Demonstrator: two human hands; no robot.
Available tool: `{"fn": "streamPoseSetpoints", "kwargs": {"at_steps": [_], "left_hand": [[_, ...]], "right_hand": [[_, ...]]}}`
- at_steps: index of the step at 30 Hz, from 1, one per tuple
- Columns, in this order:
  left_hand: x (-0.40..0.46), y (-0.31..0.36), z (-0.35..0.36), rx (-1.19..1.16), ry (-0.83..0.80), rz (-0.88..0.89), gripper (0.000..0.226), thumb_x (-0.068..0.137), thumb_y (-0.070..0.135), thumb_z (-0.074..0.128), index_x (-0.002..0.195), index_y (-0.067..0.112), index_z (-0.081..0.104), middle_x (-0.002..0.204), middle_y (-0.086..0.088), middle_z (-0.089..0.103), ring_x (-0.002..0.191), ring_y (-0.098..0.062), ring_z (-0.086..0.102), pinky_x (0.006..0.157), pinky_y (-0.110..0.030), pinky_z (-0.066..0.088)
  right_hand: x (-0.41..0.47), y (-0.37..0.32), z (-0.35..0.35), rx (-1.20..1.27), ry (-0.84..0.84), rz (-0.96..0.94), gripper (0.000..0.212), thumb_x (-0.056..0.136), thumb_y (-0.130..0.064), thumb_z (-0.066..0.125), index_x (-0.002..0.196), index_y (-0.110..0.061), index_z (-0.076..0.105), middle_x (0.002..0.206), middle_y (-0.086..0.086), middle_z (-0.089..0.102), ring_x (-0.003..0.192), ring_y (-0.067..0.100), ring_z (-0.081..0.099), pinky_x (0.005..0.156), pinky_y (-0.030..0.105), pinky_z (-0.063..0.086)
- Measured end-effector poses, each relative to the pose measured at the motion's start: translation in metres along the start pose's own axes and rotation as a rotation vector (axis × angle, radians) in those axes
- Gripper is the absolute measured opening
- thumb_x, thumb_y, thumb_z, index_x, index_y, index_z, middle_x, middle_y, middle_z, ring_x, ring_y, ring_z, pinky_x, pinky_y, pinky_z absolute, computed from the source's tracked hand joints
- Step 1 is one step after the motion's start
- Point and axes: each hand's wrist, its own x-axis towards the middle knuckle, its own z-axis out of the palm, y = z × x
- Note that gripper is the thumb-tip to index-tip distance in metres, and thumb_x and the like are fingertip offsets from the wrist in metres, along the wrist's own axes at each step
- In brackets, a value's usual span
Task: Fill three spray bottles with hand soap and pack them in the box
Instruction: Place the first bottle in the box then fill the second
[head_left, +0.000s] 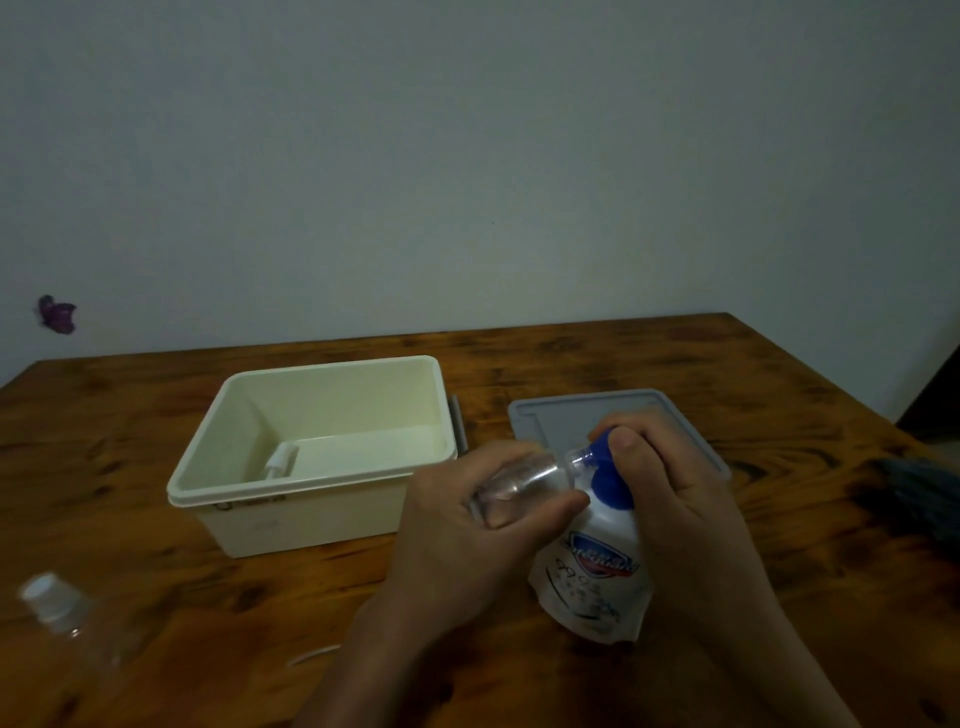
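While hands (571, 499) hide lid (550, 410) — box (291, 514) left, bottle (57, 605) nearer.

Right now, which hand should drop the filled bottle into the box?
Left. The left hand already grips the clear bottle and sits beside the cream box; the right hand holds the soap pouch, farther away.
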Motion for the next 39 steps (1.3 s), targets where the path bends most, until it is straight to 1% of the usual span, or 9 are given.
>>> {"fn": "streamPoseSetpoints", "kwargs": {"at_steps": [8, 10, 15, 19, 21, 26, 30, 35, 39], "left_hand": [[0.001, 0.000, 0.002, 0.022, 0.032, -0.005, 0.024, 0.071, 0.054, 0.068, 0.093, 0.045, 0.063, 0.100, 0.036, 0.064, 0.092, 0.008, 0.063, 0.066, -0.009, 0.052], [0.001, 0.000, 0.002, 0.018, 0.032, 0.003, 0.025, 0.071, 0.054, 0.068, 0.094, 0.044, 0.063, 0.103, 0.030, 0.065, 0.091, 0.006, 0.064, 0.066, -0.012, 0.054], [0.000, -0.002, 0.002, -0.030, -0.001, -0.034, 0.027, 0.072, 0.049, 0.070, 0.098, 0.044, 0.067, 0.100, 0.027, 0.068, 0.088, 0.004, 0.066, 0.065, -0.012, 0.054], [0.000, 0.001, 0.002, 0.005, 0.013, 0.000, 0.024, 0.073, 0.047, 0.070, 0.096, 0.051, 0.065, 0.098, 0.033, 0.066, 0.088, 0.007, 0.064, 0.062, -0.007, 0.051], [0.001, 0.002, 0.002, -0.002, 0.021, 0.010, 0.028, 0.073, 0.048, 0.070, 0.099, 0.055, 0.064, 0.098, 0.034, 0.066, 0.089, 0.007, 0.064, 0.064, -0.007, 0.051], [0.000, 0.000, 0.003, 0.003, 0.014, 0.012, 0.025, 0.073, 0.049, 0.069, 0.096, 0.054, 0.063, 0.098, 0.035, 0.065, 0.089, 0.008, 0.064, 0.064, -0.008, 0.051], [-0.001, -0.001, 0.002, -0.014, 0.000, 0.006, 0.020, 0.074, 0.045, 0.070, 0.094, 0.046, 0.065, 0.097, 0.032, 0.067, 0.086, 0.006, 0.066, 0.062, -0.008, 0.052], [0.000, 0.000, 0.004, 0.018, 0.032, 0.005, 0.029, 0.071, 0.053, 0.068, 0.098, 0.059, 0.062, 0.097, 0.036, 0.064, 0.088, 0.007, 0.064, 0.064, -0.009, 0.052], [0.000, -0.002, 0.005, 0.014, 0.028, 0.001, 0.025, 0.072, 0.054, 0.068, 0.096, 0.052, 0.065, 0.099, 0.032, 0.066, 0.089, 0.006, 0.064, 0.065, -0.011, 0.053]], "right_hand": [[0.003, -0.003, -0.009, -0.066, -0.050, 0.032, 0.028, 0.082, -0.058, 0.031, 0.091, -0.044, 0.054, 0.087, -0.018, 0.059, 0.072, 0.004, 0.060, 0.056, 0.016, 0.045], [0.003, -0.003, -0.008, -0.056, -0.041, 0.019, 0.031, 0.081, -0.062, 0.032, 0.091, -0.043, 0.054, 0.087, -0.018, 0.059, 0.072, 0.004, 0.059, 0.057, 0.017, 0.045], [-0.001, 0.001, -0.002, 0.045, -0.032, 0.051, 0.029, 0.084, -0.048, 0.035, 0.087, -0.030, 0.057, 0.081, -0.014, 0.061, 0.066, 0.004, 0.059, 0.054, 0.010, 0.046], [0.001, -0.003, -0.007, 0.007, -0.046, 0.060, 0.030, 0.082, -0.052, 0.034, 0.088, -0.035, 0.057, 0.080, -0.010, 0.061, 0.072, 0.005, 0.061, 0.053, 0.016, 0.047], [0.002, -0.005, -0.011, -0.038, -0.053, 0.037, 0.031, 0.082, -0.054, 0.033, 0.092, -0.037, 0.057, 0.083, -0.009, 0.061, 0.077, 0.004, 0.060, 0.059, 0.019, 0.045], [0.001, 0.001, -0.009, -0.073, -0.058, 0.019, 0.030, 0.083, -0.059, 0.032, 0.090, -0.042, 0.055, 0.089, -0.016, 0.059, 0.073, 0.005, 0.059, 0.056, 0.015, 0.046], [-0.002, 0.002, -0.008, -0.070, -0.066, 0.036, 0.031, 0.083, -0.060, 0.031, 0.091, -0.041, 0.055, 0.088, -0.014, 0.060, 0.071, 0.008, 0.060, 0.057, 0.023, 0.049], [0.004, -0.002, -0.013, -0.105, -0.076, 0.031, 0.029, 0.083, -0.056, 0.031, 0.091, -0.043, 0.055, 0.084, -0.016, 0.058, 0.077, 0.001, 0.058, 0.061, 0.022, 0.043], [0.004, 0.000, -0.009, -0.084, -0.059, 0.010, 0.032, 0.082, -0.059, 0.031, 0.088, -0.038, 0.055, 0.088, -0.015, 0.058, 0.072, 0.005, 0.058, 0.057, 0.017, 0.043]]}}
